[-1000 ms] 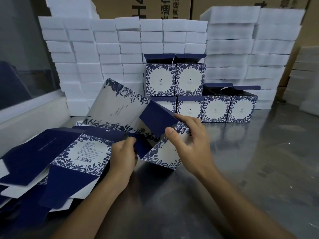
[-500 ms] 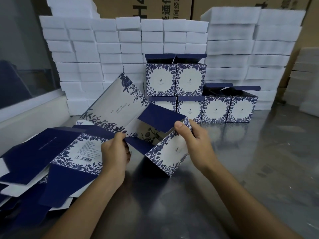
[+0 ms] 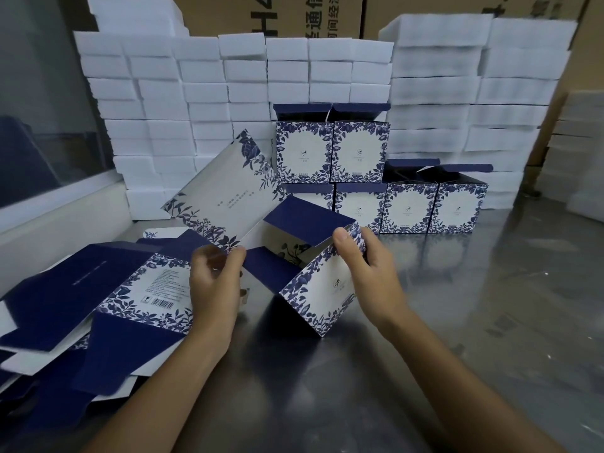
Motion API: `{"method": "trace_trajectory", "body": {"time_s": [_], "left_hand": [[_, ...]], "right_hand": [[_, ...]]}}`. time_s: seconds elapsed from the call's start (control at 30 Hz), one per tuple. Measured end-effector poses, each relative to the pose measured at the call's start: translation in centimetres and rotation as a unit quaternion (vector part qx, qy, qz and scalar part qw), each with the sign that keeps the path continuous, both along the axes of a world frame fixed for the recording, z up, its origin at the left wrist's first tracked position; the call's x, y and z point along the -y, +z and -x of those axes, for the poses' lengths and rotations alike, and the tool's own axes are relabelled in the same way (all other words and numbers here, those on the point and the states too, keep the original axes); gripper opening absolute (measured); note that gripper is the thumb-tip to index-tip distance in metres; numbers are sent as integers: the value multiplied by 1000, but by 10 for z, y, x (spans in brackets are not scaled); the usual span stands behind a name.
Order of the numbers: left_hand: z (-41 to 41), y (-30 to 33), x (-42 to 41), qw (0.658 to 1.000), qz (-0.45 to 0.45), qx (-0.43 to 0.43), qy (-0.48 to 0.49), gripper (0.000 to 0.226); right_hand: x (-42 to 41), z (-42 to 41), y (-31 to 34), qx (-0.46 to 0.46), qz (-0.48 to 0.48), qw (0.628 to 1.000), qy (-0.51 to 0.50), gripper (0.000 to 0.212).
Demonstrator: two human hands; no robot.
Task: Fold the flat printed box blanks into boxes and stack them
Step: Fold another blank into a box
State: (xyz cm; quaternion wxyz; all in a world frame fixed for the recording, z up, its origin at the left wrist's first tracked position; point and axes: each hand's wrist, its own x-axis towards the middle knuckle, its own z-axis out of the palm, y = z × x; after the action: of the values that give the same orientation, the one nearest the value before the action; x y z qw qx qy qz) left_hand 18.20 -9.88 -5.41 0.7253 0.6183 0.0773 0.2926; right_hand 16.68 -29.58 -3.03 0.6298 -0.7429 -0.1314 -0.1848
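Observation:
A half-opened blue-and-white floral box blank stands tilted on the steel table, its long white panel rising to the back left and dark blue flaps open inside. My left hand pinches the lower edge of that long panel. My right hand grips the upper right corner of the front panel, thumb on its rim. A pile of flat blanks lies at the left. Several folded boxes are stacked in two rows behind.
Walls of white foam blocks and brown cartons line the back. More foam sits at the far right. A pale ledge under a window borders the left. The steel table spreads to the right.
The long white panel has swung up and back, and the blank has opened wider into a box shape. Both hands have shifted slightly apart along its edges.

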Motion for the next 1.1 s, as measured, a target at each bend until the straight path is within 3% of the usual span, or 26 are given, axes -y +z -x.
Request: {"method": "trace_trajectory", "body": {"time_s": [0.07,0.13,0.2,0.27,0.3,0.47,0.57,0.67,0.73,0.87,0.97,1.03,1.1], "left_hand": [[1,-2,2,999,-14,-2,-29,13],[3,-1,5,998,-13,-3,-62,32],[7,0,9,997,-21,3,-79,61],[10,1,11,995,-54,15,-79,75],[12,1,12,995,-62,18,-76,72],[11,0,12,995,-70,13,-69,45],[12,0,12,995,-66,11,-69,48],[12,0,11,996,-26,-7,-85,51],[10,0,9,995,22,-14,-97,37],[7,-1,5,997,-7,-24,-69,21],[9,1,7,997,-1,-13,-78,52],[11,1,7,997,-42,3,-70,80],[12,0,8,993,-84,21,-82,93]], "right_hand": [[-3,1,-1,-10,1,1000,-8,45],[-4,2,-2,-7,-7,1000,-13,39],[-3,-1,-6,-7,-14,1000,-7,56],[-3,-4,-9,-20,-25,999,0,77],[-4,-5,-11,-31,-24,999,-3,83],[-6,-9,-19,-43,-16,999,-23,71],[-5,-11,-23,-44,0,997,-66,54],[-1,-13,-21,-26,1,994,-109,8],[-2,-11,-18,-24,-4,994,-111,14],[-9,-4,-11,-22,-53,996,-63,22],[-13,-1,-13,-29,-66,996,-49,55],[-12,-2,-15,-28,-71,996,-40,59],[-11,-7,-19,-34,-67,997,-26,54]]}}
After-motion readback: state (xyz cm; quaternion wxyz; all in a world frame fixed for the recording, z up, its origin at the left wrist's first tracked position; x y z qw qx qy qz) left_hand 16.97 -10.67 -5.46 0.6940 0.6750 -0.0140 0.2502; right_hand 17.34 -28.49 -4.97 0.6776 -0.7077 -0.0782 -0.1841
